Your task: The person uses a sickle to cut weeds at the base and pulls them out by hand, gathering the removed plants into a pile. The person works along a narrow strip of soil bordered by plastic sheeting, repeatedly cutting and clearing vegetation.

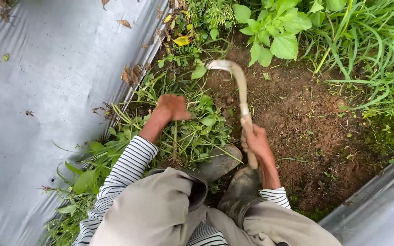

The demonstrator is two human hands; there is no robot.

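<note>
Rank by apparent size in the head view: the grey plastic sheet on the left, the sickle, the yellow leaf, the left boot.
1. Grey plastic sheet, by far the largest.
2. Sickle, held in the right hand.
3. Left boot, partly hidden and nearer the camera, so its place against the sickle is unsure.
4. Yellow leaf, smallest.

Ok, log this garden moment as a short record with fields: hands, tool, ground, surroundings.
left hand: closed on a clump of weeds
right hand: gripping the handle of a sickle, curved blade pointing away from the person
ground: bare brown soil right of the weeds
footwear: two muddy boots between the hands
surroundings: grey plastic sheeting at left, a second strip at lower right; leafy plants beyond the soil
</note>
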